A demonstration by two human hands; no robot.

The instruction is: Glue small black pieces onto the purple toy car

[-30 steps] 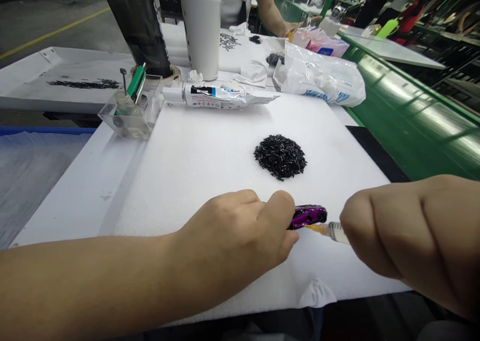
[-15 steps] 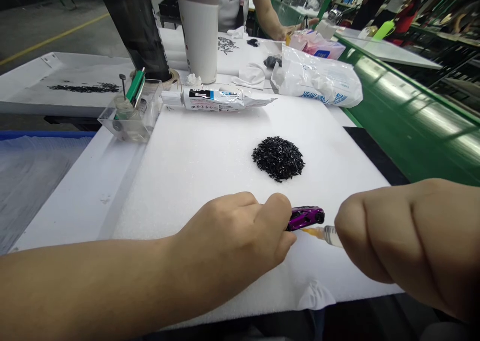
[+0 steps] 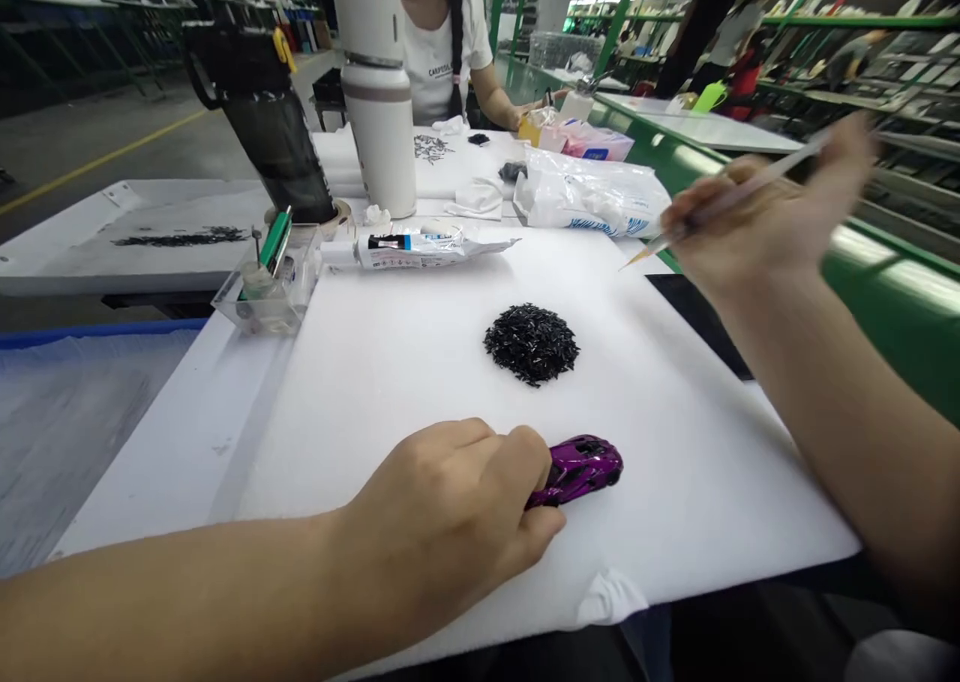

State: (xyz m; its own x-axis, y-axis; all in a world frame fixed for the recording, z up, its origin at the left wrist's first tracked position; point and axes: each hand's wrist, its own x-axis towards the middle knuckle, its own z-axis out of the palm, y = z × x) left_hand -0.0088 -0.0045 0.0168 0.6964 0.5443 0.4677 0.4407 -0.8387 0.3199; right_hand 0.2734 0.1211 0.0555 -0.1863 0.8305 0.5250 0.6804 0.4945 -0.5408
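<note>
My left hand grips a small purple toy car by one end, just above the white foam sheet. Part of the car is hidden behind my fingers. Raised at the right, my right hand is closed around a thin clear syringe with an amber tip pointing down and left. Its fingers are somewhat smeared by motion. A round heap of small black pieces lies on the foam beyond the car.
Behind the heap lie a glue tube and a white plastic bag. A clear box, a white bottle and a dark tumbler stand at the left. A co-worker sits opposite; a green conveyor runs along the right.
My right hand has lifted the syringe away from the car, up and back to the right. The car has turned in my left hand, showing more of its top. The view has tilted up.
</note>
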